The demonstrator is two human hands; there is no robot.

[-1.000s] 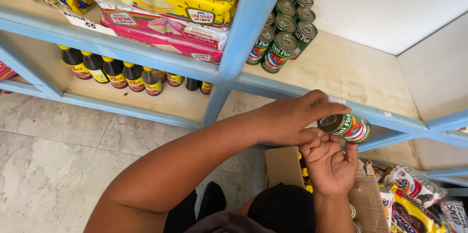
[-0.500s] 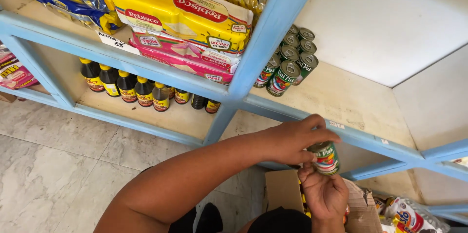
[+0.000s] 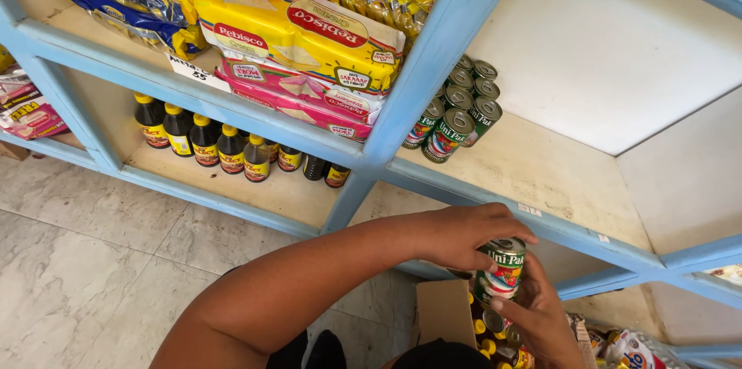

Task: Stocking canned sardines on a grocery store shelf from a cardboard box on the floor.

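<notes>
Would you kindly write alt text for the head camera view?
Both hands, left hand and right hand, hold a green can above an open cardboard box, before a blue shelf stocked with cans, dark bottles and snack packs.

Seven green cans (image 3: 457,110) are counted on the shelf (image 3: 541,172), one can (image 3: 500,268) is held, and eight dark bottles (image 3: 232,151) are seen.

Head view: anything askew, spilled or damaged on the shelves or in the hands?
Nothing stands out. The shelved cans sit in a tidy stacked cluster, the bottles stand upright in a row, and the left hand and right hand hold one intact green can. No spills are visible.
</notes>
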